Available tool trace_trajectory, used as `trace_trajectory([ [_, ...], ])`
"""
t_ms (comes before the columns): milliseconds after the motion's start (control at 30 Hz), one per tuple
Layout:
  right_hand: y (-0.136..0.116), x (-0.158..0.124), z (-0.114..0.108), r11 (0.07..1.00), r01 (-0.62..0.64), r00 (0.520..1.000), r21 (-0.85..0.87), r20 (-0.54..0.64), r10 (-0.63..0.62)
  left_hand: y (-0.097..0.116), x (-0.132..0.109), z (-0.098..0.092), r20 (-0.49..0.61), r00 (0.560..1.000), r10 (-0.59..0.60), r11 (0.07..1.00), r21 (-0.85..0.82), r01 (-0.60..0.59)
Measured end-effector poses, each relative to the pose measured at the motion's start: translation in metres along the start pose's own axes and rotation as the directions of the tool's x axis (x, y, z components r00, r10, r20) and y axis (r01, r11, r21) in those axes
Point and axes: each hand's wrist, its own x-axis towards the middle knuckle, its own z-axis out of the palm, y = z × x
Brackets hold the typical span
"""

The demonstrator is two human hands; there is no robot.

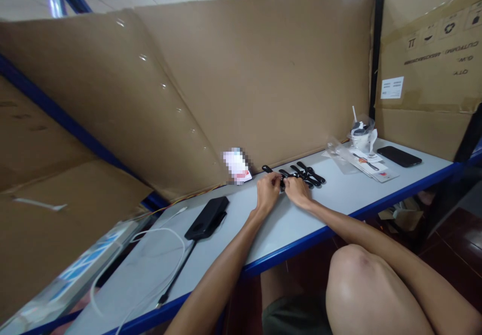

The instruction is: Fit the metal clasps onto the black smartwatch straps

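Two bare hands at frame centre, close together over a cluster of small black strap-like pieces (301,174) lying on the pale shelf surface (339,199). Left hand (268,192) curled, fingertips pinched on one small black piece (282,180) at the near end of the cluster. Right hand (296,191) also curled, fingertips meeting the same piece from the other side, knuckles almost touching the left hand's. Exact grip too small to resolve; no open palm visible on either hand. Remaining black pieces fanned out just beyond the fingers, toward upper right of the hands.

Left of centre: black power bank (208,218) flat on the surface, black cable trailing toward lower left; white cable (165,234) looped beside it. Just left of the hands, against the cardboard backing (226,84): small white card (237,166), print blurred. Right of centre: clear plastic bags with printed cards (361,161), and behind them a bagged cup (360,133) with a straw. Further right: dark phone (399,155), face up, well apart from the hands. Upper right: cardboard carton (433,59), markings upside down. Bottom right: bare knee (357,285) below the blue shelf edge.
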Motion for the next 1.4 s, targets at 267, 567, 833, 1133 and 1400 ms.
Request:
trace_trajectory([
  [267, 0.001, 0.000, 0.001, 1.000, -0.013, 1.000, 0.013, -0.001, 0.013, -0.003, 0.001, 0.003, 0.010, 1.000, 0.001, 1.000, -0.005, -0.001],
  [567, 0.000, 0.000, -0.001, 1.000, -0.019, 1.000, 0.008, 0.011, 0.019, -0.004, 0.000, 0.001, 0.035, 0.999, 0.015, 0.998, 0.068, -0.018],
  [833, 0.000, 0.000, 0.000, 1.000, -0.005, 1.000, 0.006, 0.008, 0.005, 0.005, -0.001, 0.000, 0.042, 0.999, -0.017, 1.000, -0.007, 0.017],
  [1133, 0.000, 0.001, 0.000, 1.000, -0.011, 1.000, 0.009, -0.014, 0.011, -0.001, 0.001, 0.003, -0.011, 0.990, -0.138, 0.989, -0.064, 0.137],
  [1400, -0.002, -0.002, -0.003, 1.000, 0.003, 1.000, -0.013, -0.020, -0.004, -0.001, -0.001, 0.006, -0.005, 0.981, -0.194, 0.978, -0.079, 0.193],
])
